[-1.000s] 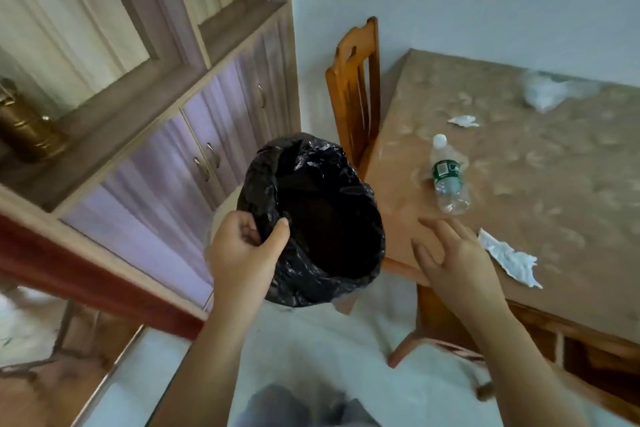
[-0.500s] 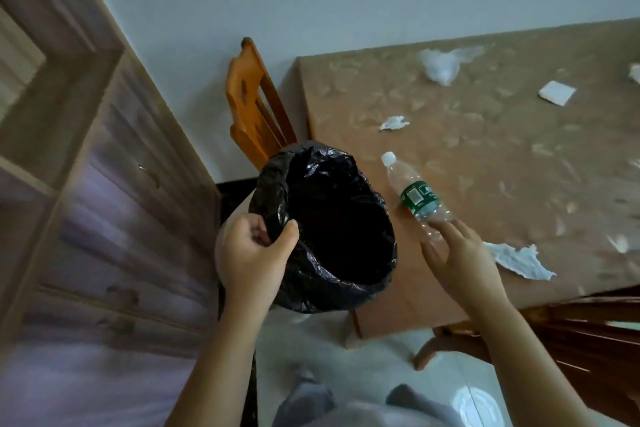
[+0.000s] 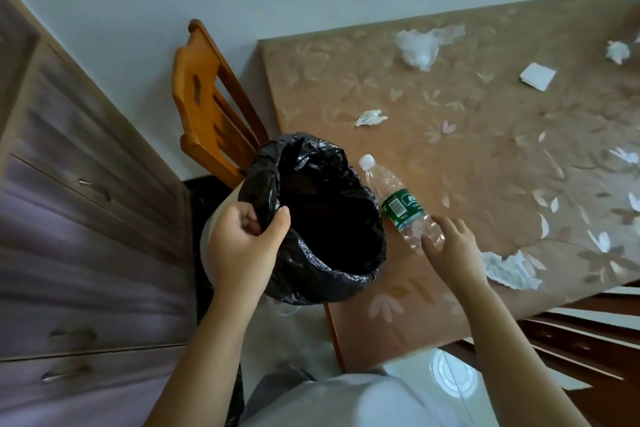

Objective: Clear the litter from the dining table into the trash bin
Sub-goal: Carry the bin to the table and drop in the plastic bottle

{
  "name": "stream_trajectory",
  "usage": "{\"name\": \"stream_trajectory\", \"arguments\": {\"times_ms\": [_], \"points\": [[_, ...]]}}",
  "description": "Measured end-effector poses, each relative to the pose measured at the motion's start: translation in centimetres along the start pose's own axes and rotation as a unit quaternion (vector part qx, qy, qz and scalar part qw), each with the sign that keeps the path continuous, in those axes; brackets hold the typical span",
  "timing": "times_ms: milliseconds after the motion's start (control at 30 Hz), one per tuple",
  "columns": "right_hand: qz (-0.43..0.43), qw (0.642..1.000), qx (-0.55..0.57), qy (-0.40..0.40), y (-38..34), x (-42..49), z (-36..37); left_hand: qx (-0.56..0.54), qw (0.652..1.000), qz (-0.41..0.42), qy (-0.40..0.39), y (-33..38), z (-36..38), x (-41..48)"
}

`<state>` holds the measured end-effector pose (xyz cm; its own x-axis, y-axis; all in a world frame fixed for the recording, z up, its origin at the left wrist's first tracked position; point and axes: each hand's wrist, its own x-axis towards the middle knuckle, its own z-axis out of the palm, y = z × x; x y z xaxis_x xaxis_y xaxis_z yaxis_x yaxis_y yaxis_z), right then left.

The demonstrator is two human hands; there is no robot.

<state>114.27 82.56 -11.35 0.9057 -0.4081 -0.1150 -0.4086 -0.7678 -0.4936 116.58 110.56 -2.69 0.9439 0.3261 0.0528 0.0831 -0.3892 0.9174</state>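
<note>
A left hand (image 3: 239, 246) pinches the crinkled black liner at the rim of a round bin (image 3: 322, 218), held beside the bench (image 3: 450, 156) with its glossy floral cover. The right hand (image 3: 453, 250), fingers loosely spread and not closed, touches the base of a clear plastic bottle (image 3: 398, 201) with a green label, lying on its side next to the bin. Crumpled tissue (image 3: 509, 269) sits just right of that grip; a wooden chair (image 3: 207, 107) stands behind.

Two bare forearms with no sleeves, watch or rings in sight, ending in a left hand (image 3: 242, 246) and right hand (image 3: 453, 250), above what may be a pale grey top (image 3: 346, 399).
</note>
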Motion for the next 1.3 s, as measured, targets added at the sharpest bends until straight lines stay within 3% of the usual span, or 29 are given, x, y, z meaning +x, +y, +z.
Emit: {"name": "stream_trajectory", "arguments": {"times_ms": [267, 600, 867, 1033, 1300], "points": [[0.019, 0.997, 0.050, -0.049, 2.2, 2.4, 1.7, 0.010, 1.000, -0.007, 0.023, 0.0, 1.1, 0.6], [0.074, 0.981, 0.180, -0.025, 3.3, 3.1, 2.9, 0.010, 0.999, -0.001, 0.033, -0.1, 1.4, 0.5], [-0.013, 0.957, 0.285, 0.047, 0.1, 2.7, -2.1, 0.009, 1.000, -0.007, 0.017, 0.0, 1.4, 1.0], [-0.076, 0.921, 0.382, -0.009, -1.7, 1.7, -5.4, -0.009, 1.000, -0.015, 0.011, 0.5, 1.7, 1.7], [-0.134, 0.921, 0.353, -0.097, -2.0, 0.0, -7.0, -0.028, 0.999, -0.022, 0.004, 2.3, 2.2, 1.9]]}}
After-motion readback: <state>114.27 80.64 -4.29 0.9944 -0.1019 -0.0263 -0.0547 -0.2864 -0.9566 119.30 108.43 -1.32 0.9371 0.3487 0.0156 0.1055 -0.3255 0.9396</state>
